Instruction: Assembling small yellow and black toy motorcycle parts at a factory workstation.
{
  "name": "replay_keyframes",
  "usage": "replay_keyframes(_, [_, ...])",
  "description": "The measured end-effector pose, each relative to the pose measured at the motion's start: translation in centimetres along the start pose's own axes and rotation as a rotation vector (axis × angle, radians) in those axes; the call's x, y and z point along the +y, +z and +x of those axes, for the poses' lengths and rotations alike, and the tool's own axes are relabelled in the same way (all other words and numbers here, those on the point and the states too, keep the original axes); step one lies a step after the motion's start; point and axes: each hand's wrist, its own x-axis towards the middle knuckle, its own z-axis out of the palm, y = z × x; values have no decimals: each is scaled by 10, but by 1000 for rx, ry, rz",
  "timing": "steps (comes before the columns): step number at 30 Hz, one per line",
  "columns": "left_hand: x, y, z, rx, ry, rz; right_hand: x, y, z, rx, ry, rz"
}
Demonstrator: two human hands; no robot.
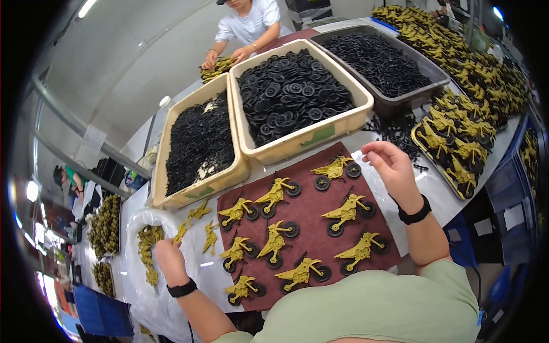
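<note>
Several yellow toy motorcycles with black wheels lie in loose rows on a dark red cloth before me. My left hand is at the cloth's left, beside a clear plastic bag holding yellow motorcycle bodies. Its fingers curl away from view next to loose yellow bodies; whatever they grip is hidden. Over the far right corner of the cloth, my right hand is raised, thumb and forefinger bent with a small gap between them. No object shows in it. The nearest motorcycle lies just left of it.
Beyond the cloth stand a cream tub of small black parts, a cream tub of black wheels and a grey tub of thin black parts. Yellow motorcycles fill a tray at right. Across the table a person handles yellow pieces.
</note>
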Motion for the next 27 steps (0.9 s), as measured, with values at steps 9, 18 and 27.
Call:
replay_keyframes(9, [213, -22, -63, 237, 1132, -573, 6, 23, -13, -448, 233, 185])
replay_keyframes(18, [264, -16, -62, 139, 1310, -460, 14, 22, -14, -164, 193, -10])
replay_keyframes(27, [291, 54, -32, 36, 1084, -699, 19, 0, 7, -53, 168, 142])
